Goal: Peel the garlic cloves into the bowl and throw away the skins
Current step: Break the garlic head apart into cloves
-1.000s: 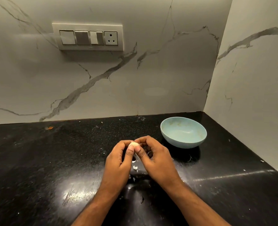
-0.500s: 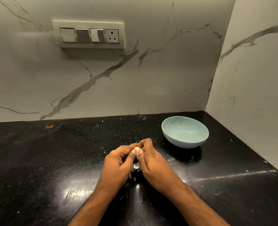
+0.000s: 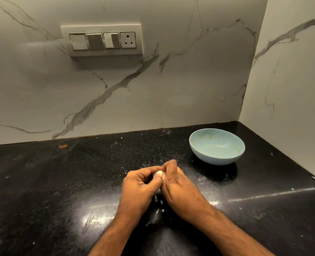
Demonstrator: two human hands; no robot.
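The garlic clove (image 3: 159, 173) is showing as a small, pale, cream-coloured lump, rounded on top, with only its upper part peeking out between the fingers. It is sitting above the black table (image 3: 60, 182), pinched between both hands where their fingertips are meeting. The left hand (image 3: 140, 187) is curling its thumb and fingers round the clove from the left, and the right hand (image 3: 178, 185) is closing on it from the right, its fingers bent over the top.

The light blue bowl (image 3: 217, 146) is standing on the table near the hands, behind them and to the right (close to the corner where the two marble walls (image 3: 171, 80) are meeting). No cloves are showing inside it.

Small white flecks (image 3: 158, 200), which may be bits of skin, are lying on the table just under the hands and scattered around them.

Most of the clove is hiding behind the fingers, so whether any skin is clinging to it is hard to make out. The forearms are running off the bottom edge.
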